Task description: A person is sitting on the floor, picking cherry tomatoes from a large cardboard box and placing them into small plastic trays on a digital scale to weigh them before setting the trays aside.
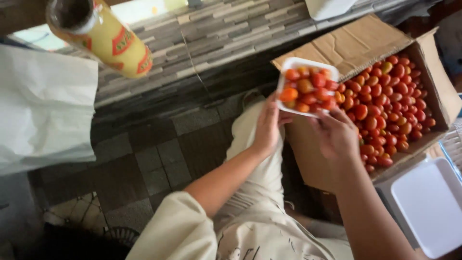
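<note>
A yellow bottle (103, 36) with red label patches looms nearest the lens at the upper left, blurred, above a white sheet (43, 106) at the left. Further in, the left hand (267, 126) cups the near left edge of a small white tray (308, 89) filled with red and orange cherry tomatoes (310, 91), fingers pressed flat against its underside. The right hand (337, 132) grips the tray's near right edge, fingers curled under it. The tray hovers just left of an open cardboard box (351, 43) full of loose tomatoes (390, 103). An empty white tray (430, 204) lies at the near right, over the tiled floor (159, 139).
</note>
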